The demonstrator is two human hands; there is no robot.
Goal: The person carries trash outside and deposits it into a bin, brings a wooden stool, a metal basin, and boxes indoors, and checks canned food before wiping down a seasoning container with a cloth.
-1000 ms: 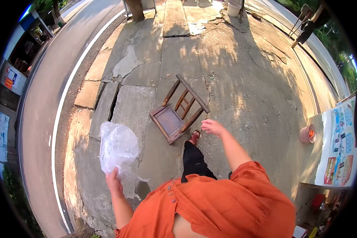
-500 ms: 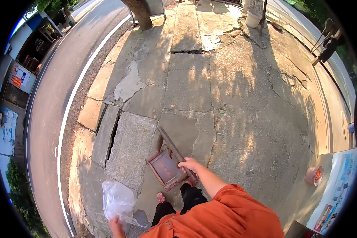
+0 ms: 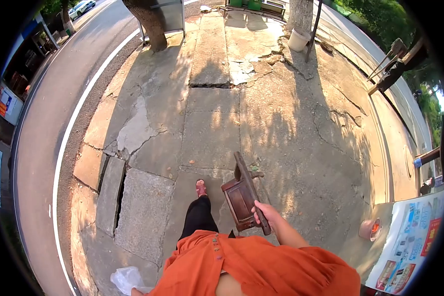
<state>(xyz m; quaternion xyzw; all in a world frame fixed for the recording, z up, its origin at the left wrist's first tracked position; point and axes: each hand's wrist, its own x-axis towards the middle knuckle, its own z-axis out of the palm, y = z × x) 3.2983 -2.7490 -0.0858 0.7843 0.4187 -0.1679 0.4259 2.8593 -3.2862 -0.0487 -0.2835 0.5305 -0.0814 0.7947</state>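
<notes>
Chair (image 3: pixel 239 203) — road edge (image 3: pixel 77 111) well apart

- Chair (image 3: pixel 240 201): dark brown wood, smooth, with a faint sheen on the seat panel.
- Bag (image 3: pixel 126 278), left of and nearer than the chair: thin, see-through plastic, crumpled and slightly shiny.
- Shirt (image 3: pixel 271 264), just nearer than the chair: matt orange cloth, softly creased.
- Trousers (image 3: pixel 198 217), left of the chair: matt black cloth.
- Pavement (image 3: pixel 209 135), beyond the chair: rough, cracked concrete.
- Tree trunk (image 3: pixel 149 23), far beyond the chair, to its left: rough bark.
</notes>
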